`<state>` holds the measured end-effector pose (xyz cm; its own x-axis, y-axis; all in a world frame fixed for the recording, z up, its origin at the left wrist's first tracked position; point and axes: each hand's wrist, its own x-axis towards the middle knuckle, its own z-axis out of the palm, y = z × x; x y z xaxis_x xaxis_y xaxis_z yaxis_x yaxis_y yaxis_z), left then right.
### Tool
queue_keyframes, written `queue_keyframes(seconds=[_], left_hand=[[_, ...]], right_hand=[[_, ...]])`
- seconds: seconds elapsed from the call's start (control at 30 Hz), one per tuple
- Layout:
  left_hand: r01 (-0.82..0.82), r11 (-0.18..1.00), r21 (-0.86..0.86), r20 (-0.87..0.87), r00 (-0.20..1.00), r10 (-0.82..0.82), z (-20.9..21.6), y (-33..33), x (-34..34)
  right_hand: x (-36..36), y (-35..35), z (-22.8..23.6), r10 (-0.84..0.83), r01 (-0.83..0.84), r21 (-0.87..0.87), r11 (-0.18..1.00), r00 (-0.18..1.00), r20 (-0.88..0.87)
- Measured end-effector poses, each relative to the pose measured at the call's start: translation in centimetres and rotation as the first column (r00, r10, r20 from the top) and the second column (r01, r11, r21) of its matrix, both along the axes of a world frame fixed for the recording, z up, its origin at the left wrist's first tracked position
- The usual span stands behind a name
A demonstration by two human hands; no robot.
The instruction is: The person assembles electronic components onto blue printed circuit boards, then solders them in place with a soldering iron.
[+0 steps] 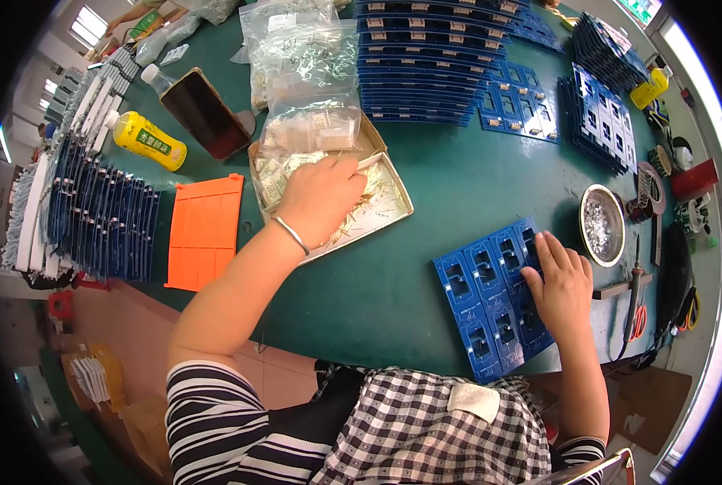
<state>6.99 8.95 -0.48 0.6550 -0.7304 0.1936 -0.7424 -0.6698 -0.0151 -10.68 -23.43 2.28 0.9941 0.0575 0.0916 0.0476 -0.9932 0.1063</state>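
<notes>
My left hand [322, 200], with a metal bangle at the wrist, reaches into a shallow cardboard box [399, 200]. Its fingers are bent together over small pale parts, and the fingertips are hidden, so what they pinch does not show. Thin gold-coloured pins [363, 202] lie loose in the box beside the fingers. Clear plastic bags [311, 121] overlap the box's far end. On the right, my right hand [561, 284] rests on a blue circuit board panel [488, 309] with square cut-outs. Its fingers lie stretched along the panel's right side.
Stacked blue boards [425, 69] stand at the back, with more boards [106, 210] at left. An orange plastic tray [206, 233], a phone [207, 115] and a yellow bottle [145, 139] sit left of the box. A metal bowl [617, 249] and soldering iron [635, 279] lie right.
</notes>
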Motion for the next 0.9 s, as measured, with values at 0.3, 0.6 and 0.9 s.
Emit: queue_keyframes(seconds=[0.3,0.6,0.9], left_hand=[[-0.197,0.942,-0.273,-0.376,0.923,0.084,0.1,1.0,0.5],[-0.463,0.726,-0.509,-0.861,0.297,-0.414,2.6,-2.3,-8.9],[-0.570,0.705,-0.423,-0.832,-0.063,-0.551,-0.3,-6.1,-11.2]], right_hand=[[0.1,-0.2,0.3,0.028,-0.030,0.049,0.998,0.999,0.032],[-0.1,5.9,1.1,0.183,-0.213,0.763,0.611,0.975,0.125],[-1.0,6.7,0.4,0.096,0.054,0.895,0.442,0.990,-0.108]])
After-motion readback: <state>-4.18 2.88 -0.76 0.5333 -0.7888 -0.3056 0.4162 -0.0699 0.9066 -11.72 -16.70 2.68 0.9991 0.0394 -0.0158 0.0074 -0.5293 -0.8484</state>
